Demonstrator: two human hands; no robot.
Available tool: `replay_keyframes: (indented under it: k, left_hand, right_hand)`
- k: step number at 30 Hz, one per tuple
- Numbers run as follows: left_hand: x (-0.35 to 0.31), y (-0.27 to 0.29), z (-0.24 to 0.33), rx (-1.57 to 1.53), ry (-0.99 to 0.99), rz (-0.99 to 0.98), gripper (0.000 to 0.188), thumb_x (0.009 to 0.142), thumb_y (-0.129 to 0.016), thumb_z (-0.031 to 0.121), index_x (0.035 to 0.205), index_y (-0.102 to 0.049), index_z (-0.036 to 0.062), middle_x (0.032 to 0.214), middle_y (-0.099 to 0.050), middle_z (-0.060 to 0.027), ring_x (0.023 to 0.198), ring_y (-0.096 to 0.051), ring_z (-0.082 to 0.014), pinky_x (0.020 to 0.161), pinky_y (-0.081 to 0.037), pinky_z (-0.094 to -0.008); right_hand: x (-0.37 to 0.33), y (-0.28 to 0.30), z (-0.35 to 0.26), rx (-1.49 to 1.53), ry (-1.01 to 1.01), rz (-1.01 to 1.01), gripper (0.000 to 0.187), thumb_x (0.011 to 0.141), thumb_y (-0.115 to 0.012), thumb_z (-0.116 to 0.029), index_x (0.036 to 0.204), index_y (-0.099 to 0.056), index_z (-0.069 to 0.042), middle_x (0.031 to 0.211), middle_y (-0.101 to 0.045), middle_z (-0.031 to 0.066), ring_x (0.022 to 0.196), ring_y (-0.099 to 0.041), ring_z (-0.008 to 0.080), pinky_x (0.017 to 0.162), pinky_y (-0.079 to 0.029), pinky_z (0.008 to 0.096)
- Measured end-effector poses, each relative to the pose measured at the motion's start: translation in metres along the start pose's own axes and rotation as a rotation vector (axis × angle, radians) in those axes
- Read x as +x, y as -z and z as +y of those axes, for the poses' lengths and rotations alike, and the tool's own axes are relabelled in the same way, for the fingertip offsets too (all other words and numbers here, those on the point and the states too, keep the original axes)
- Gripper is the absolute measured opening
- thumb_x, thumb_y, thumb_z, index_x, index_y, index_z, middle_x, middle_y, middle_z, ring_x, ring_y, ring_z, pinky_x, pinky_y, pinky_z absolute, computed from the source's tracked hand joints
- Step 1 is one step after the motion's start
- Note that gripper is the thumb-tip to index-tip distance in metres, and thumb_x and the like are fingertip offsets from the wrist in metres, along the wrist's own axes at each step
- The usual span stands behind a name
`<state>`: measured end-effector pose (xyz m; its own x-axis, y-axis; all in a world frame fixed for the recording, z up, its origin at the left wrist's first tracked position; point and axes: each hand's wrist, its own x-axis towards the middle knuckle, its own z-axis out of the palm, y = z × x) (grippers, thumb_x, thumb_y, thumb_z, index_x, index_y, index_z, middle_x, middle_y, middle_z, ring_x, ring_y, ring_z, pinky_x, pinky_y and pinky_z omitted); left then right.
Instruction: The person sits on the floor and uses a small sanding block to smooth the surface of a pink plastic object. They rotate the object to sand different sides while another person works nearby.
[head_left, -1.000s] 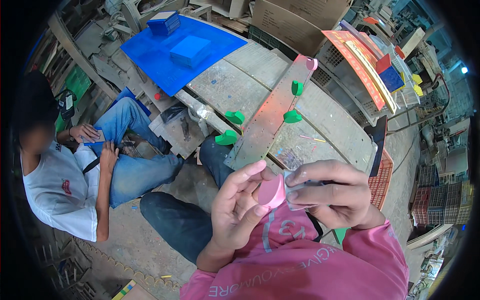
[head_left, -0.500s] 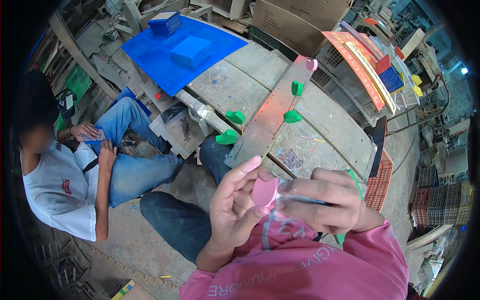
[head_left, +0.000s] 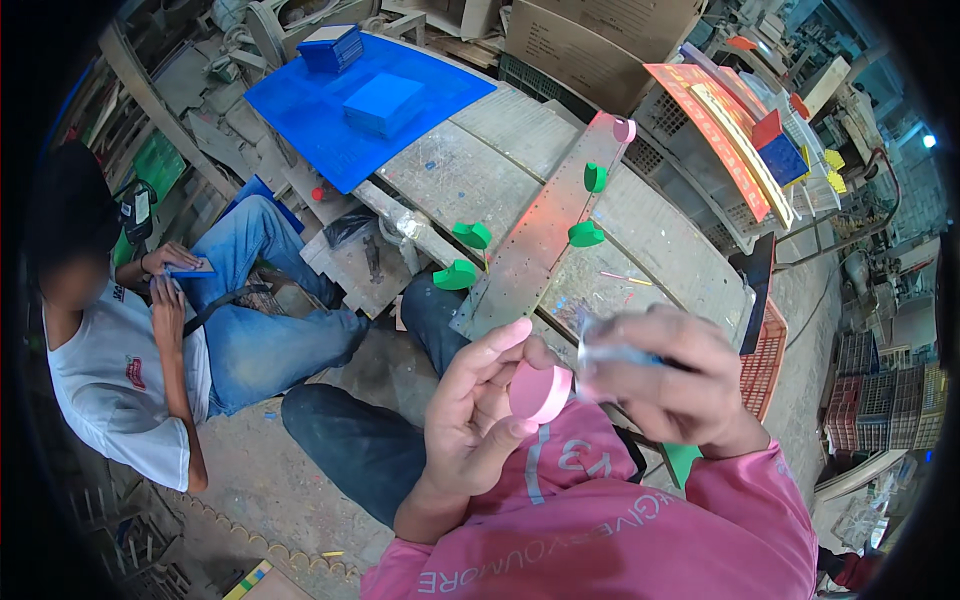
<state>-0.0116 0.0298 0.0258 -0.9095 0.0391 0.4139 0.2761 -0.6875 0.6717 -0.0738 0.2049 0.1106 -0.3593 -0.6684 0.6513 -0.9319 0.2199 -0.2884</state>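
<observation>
Pinched in the fingers of my left hand (head_left: 458, 415) is a small pink piece (head_left: 538, 394) with a rounded flat face and a thick pale edge. Just to its right, apart from it, my right hand (head_left: 685, 375) is closed round a thin, pale bluish thing (head_left: 592, 358); motion smears it, so its kind cannot be told. Beyond my hands lies a long board (head_left: 527, 250) dotted with holes. Several green shaped pieces stand along it, one green piece (head_left: 585, 234) at its right edge. Another pink piece (head_left: 624, 130) sits at the far end.
The board rests on a worn slatted table (head_left: 650, 220). Two blue stacks lie on a blue sheet (head_left: 290, 110) at the far left. A seated person (head_left: 130, 370) at left handles a blue piece. An orange crate (head_left: 764, 360) stands at right.
My right hand has drawn away rightward from the pink piece, which it touched before. The pink piece has turned, showing more of its edge. The seated person's hands have shifted.
</observation>
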Motion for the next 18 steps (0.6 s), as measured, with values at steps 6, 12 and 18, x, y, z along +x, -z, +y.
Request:
replay_keyframes:
  k: [6, 12, 18]
  left_hand:
    - [0.0, -0.002, 0.001, 0.054, 0.007, 0.018, 0.059, 0.086, -0.058, 0.005, 0.135, -0.028, -0.0073, 0.115, -0.046, -0.017, 0.102, -0.05, -0.0202, 0.089, -0.041, -0.0318]
    - [0.002, -0.002, 0.002, 0.043, 0.0, -0.041, 0.059, 0.087, -0.056, 0.005, 0.137, -0.026, -0.0048, 0.114, -0.046, -0.0175, 0.101, -0.05, -0.0198, 0.086, -0.042, -0.0303]
    - [0.0, -0.003, 0.003, 0.02, -0.004, -0.066, 0.061, 0.086, -0.057, 0.005, 0.138, -0.026, -0.0045, 0.113, -0.047, -0.0174, 0.103, -0.05, -0.0224, 0.092, -0.04, -0.0354]
  right_hand:
    - [0.005, 0.006, -0.013, -0.001, 0.042, -0.162, 0.027, 0.064, -0.062, -0.009, 0.09, -0.068, -0.003, 0.1, -0.062, 0.0113, 0.05, -0.044, 0.012, 0.04, -0.036, 0.0244]
    - [0.004, 0.007, -0.004, 0.145, -0.002, -0.089, 0.022, 0.069, -0.062, 0.001, 0.088, -0.07, -0.005, 0.096, -0.063, 0.012, 0.052, -0.052, 0.0142, 0.043, -0.039, 0.0241]
    - [0.006, 0.007, -0.003, 0.072, -0.074, -0.072, 0.019, 0.07, -0.064, 0.002, 0.087, -0.07, -0.004, 0.095, -0.061, 0.0131, 0.066, -0.062, 0.0211, 0.054, -0.048, 0.0269]
